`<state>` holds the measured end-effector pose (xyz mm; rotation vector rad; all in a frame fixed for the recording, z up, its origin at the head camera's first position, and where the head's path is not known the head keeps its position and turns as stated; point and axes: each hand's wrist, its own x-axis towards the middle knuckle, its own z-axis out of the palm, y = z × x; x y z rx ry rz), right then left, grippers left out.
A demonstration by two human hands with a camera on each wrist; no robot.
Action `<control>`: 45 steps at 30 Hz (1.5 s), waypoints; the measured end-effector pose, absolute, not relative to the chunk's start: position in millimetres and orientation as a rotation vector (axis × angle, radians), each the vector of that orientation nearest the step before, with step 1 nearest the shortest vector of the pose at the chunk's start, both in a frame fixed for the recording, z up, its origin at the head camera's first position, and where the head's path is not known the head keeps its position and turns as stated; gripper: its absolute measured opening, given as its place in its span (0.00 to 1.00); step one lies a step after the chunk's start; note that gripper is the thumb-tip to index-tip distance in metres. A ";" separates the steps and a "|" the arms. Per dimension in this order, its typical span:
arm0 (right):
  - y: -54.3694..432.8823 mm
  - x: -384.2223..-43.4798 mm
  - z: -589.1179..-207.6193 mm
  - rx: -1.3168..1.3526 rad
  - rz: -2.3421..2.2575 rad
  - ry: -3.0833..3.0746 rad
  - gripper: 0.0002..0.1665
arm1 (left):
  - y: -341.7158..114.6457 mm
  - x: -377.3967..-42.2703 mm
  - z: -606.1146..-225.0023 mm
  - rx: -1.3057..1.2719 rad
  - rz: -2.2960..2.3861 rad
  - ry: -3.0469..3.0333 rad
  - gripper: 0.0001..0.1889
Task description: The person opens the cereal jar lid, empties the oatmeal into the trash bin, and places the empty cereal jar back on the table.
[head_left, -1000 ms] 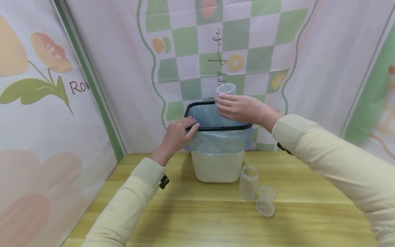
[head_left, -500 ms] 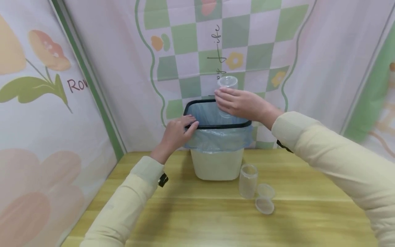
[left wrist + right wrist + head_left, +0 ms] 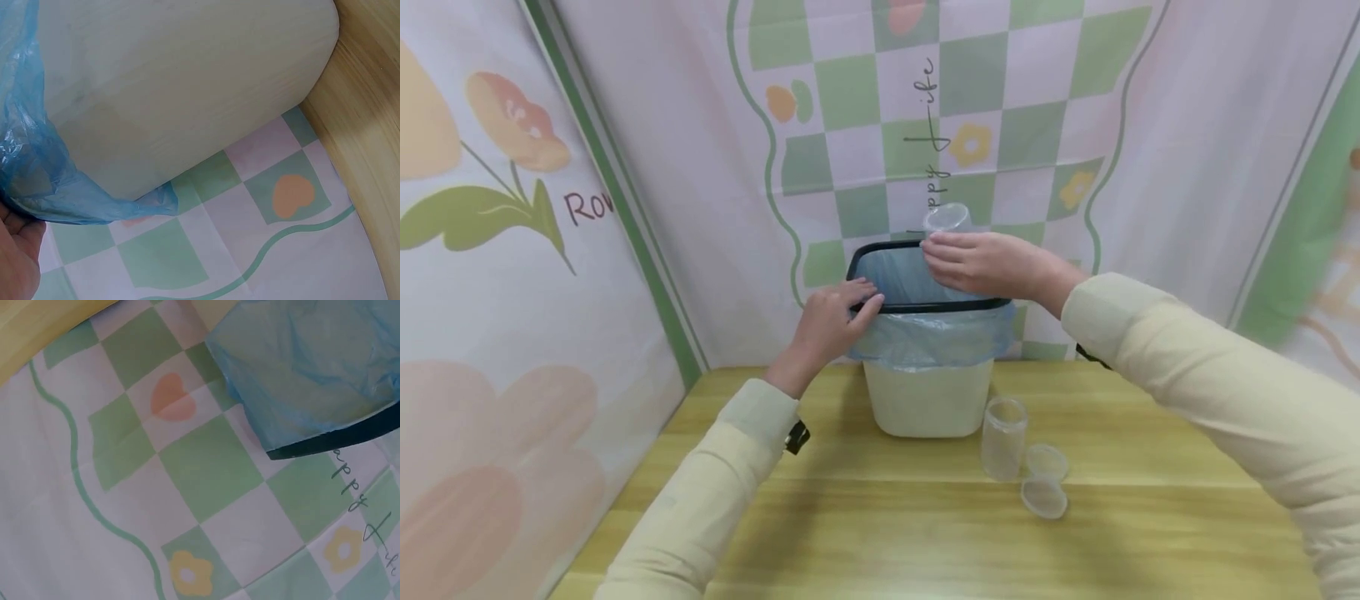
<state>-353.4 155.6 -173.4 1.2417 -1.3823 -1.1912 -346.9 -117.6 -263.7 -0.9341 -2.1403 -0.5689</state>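
A white trash can with a black rim and a blue bag liner stands on the wooden table. My left hand holds its left front rim corner, fingers over the edge and thumb along the front; the left wrist view catches part of this hand beside the bag. Above the can's mouth, my right hand grips a clear plastic jar. One end of the jar shows above the fingers; the rest is hidden behind the hand. In the right wrist view neither hand nor jar appears, only the bag's corner and rim.
A second clear jar stands upright on the table, right of the can's base. Two round clear lids, a rear lid and a front lid, lie beside it. A patterned curtain hangs close behind the can.
My right hand rises a little with the jar half a second ago, then comes back down over the can. The left hand stays on the rim.
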 end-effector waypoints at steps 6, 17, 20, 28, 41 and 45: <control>154.7 -353.9 -168.3 1.193 -1.183 -1.388 0.21 | -118.6 -345.5 -263.0 -0.926 -0.578 -2.141 0.16; 150.7 -351.8 -172.0 1.189 -1.234 -1.326 0.22 | -121.8 -344.9 -263.8 -0.923 -0.566 -2.155 0.16; 151.2 -351.9 -173.5 1.217 -1.273 -1.326 0.22 | -122.1 -345.4 -264.1 -0.926 -0.563 -2.156 0.16; 155.5 -352.4 -173.4 1.231 -1.247 -1.331 0.18 | -123.4 -343.7 -263.2 -0.929 -0.559 -2.153 0.16; 156.7 -353.9 -173.1 1.265 -1.200 -1.329 0.19 | -123.7 -344.8 -263.3 -0.927 -0.564 -2.157 0.17; 158.0 -354.6 -169.8 1.242 -1.104 -1.336 0.20 | -123.8 -344.7 -263.4 -0.924 -0.573 -2.164 0.17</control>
